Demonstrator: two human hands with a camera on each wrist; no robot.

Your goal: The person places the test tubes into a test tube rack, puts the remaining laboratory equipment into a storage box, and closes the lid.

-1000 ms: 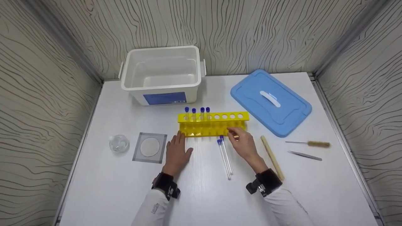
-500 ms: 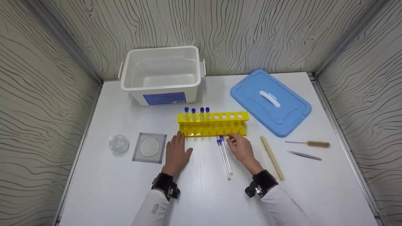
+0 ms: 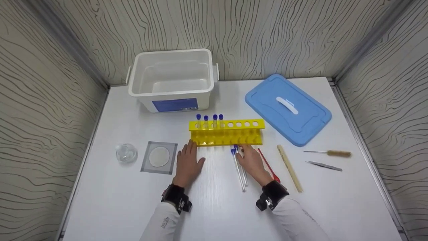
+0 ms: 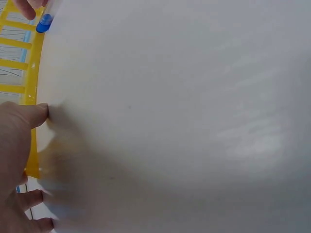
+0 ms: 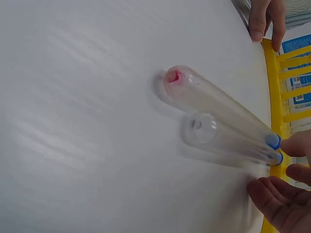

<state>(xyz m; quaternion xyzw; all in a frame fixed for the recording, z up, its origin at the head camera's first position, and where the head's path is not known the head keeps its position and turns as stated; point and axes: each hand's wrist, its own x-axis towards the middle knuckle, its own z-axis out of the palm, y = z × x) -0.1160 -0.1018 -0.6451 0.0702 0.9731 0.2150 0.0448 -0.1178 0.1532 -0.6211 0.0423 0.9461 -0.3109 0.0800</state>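
A yellow test tube rack point(image 3: 227, 137) holds several blue-capped test tubes point(image 3: 215, 121) in its left half. My left hand point(image 3: 188, 165) lies with straight fingers, its fingertips on the rack's front left corner. Two more capped tubes lie in front of the rack: a left tube point(image 3: 239, 172) and a right tube point(image 5: 238, 141). At their caps is my right hand point(image 3: 252, 164), the thumb point(image 5: 296, 144) and index finger point(image 5: 300, 173) close around the right tube's cap. I cannot tell whether they pinch it. A slim red spoon-like tool point(image 3: 268, 165) lies beside this hand, partly hidden.
Behind the rack stands a white bin point(image 3: 172, 92), with its blue lid point(image 3: 289, 108) on the right. A glass burner point(image 3: 126, 153) and a wire gauze point(image 3: 159, 157) are at left. Wooden tongs point(image 3: 289, 169), tweezers point(image 3: 324, 165) and a handled needle point(image 3: 337, 153) lie at right.
My right hand has come back from the rack's front and shifted left to the tube caps, uncovering the red tool. The left hand stays where it was.
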